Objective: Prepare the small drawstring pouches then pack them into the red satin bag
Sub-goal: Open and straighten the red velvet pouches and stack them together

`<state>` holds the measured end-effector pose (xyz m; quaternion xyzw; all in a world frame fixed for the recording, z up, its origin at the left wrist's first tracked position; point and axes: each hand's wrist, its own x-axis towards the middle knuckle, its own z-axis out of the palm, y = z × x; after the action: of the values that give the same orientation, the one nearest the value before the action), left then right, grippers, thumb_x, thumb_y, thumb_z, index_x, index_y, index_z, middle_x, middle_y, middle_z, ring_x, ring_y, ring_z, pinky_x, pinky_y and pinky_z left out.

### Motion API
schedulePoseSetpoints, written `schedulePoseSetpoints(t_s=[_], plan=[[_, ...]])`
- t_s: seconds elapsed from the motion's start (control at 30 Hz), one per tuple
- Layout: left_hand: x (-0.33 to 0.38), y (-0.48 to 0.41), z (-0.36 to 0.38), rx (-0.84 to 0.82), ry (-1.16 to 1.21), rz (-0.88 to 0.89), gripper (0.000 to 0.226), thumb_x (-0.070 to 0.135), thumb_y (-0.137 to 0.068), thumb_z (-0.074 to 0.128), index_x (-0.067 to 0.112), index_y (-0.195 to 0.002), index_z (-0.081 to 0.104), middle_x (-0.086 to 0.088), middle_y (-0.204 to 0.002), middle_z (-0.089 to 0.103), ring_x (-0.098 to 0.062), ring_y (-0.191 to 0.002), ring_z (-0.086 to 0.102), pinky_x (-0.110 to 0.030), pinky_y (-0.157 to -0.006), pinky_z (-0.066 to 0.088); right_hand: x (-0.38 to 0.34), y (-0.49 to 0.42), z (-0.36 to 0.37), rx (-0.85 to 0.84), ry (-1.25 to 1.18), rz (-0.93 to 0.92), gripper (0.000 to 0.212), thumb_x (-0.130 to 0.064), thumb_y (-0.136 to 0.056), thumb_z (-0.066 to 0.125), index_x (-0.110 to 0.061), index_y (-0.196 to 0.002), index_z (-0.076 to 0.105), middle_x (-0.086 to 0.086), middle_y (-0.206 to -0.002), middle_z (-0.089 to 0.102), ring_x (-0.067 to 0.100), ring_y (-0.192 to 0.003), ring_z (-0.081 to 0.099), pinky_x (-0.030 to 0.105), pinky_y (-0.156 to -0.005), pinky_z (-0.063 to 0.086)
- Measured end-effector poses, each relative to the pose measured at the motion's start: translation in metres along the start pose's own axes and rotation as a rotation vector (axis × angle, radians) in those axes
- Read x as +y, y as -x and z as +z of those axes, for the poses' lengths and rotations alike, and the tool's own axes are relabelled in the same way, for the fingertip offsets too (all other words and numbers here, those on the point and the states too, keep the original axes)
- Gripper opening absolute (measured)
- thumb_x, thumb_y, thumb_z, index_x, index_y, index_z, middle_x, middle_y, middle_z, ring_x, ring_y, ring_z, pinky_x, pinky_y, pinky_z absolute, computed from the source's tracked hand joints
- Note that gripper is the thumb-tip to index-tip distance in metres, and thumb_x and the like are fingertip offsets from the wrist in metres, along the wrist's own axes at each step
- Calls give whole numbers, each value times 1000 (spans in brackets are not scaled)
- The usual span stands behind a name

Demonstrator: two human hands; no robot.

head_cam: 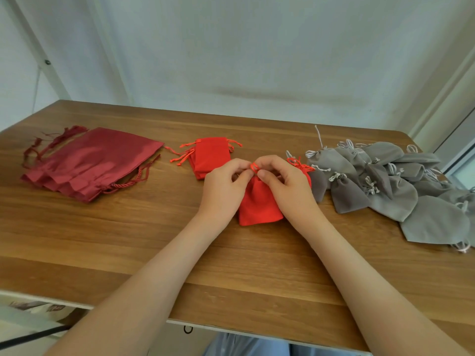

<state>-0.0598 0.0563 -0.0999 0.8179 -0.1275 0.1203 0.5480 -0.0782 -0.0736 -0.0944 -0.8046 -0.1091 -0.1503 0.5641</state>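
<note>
Left hand [224, 186]; right hand [285, 187]; pinched drawstring [254, 167]

We see a wooden table [128, 240] with a plank-like grain, its near edge trimmed in white. Behind it rises a pale, lightly textured wall [257, 60]. At the left a white slanted bar [38, 50] crosses the wall, with a dark screw [47, 62] on it and a thin cable [36, 91] hanging just below. A window frame [460, 140] shows at the far right. Under the table's near edge we see a small black ring [188, 329], some blue-grey cloth [246, 346] and, at lower left, a black rod [33, 336].
</note>
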Motion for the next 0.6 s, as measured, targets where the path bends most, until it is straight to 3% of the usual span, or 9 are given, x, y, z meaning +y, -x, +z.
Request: schedulePoseSetpoints(t_s=[0.1,0.17,0.3,0.4,0.6], plan=[[3,3,1,-32,-36,51,17,7,-91,57,14,-97,71,20,-76,61,12,-64,51,-5,-63,34,3,1,0,46,88,-31,30,5,-88,54,-24,-90,61,-20,-85,63,-11,-82,56,6,-76,39],[4,4,2,-56,-20,65,13,11,-90,60,13,-98,70,17,-75,59,7,-62,49,-7,-62,34,5,1,0,84,162,-63,32,5,-86,54,-26,-92,59,-19,-84,63,-5,-84,57,11,-78,43],[2,3,4,-21,-23,73,7,18,-87,66,15,-81,66,9,-72,61,2,-65,50,-9,-63,35,3,2,0,86,170,-61,30,4,-86,57,-18,-102,44,-10,-77,66,-11,-77,55,6,-72,37],[1,2,3,5,-14,76,14,16,-89,63,16,-75,65,12,-67,61,2,-65,52,-9,-63,35,3,0,2,91,163,-43,33,1,-85,62,-17,-100,38,-15,-73,63,-11,-72,54,6,-70,36],[2,1,2,8,60,50,11,15,-92,60,16,-86,69,15,-65,59,5,-64,53,-9,-62,36,0,-2,1,99,101,12,18,0,-88,57,-12,-99,63,-10,-82,65,-14,-77,56,3,-73,38]])
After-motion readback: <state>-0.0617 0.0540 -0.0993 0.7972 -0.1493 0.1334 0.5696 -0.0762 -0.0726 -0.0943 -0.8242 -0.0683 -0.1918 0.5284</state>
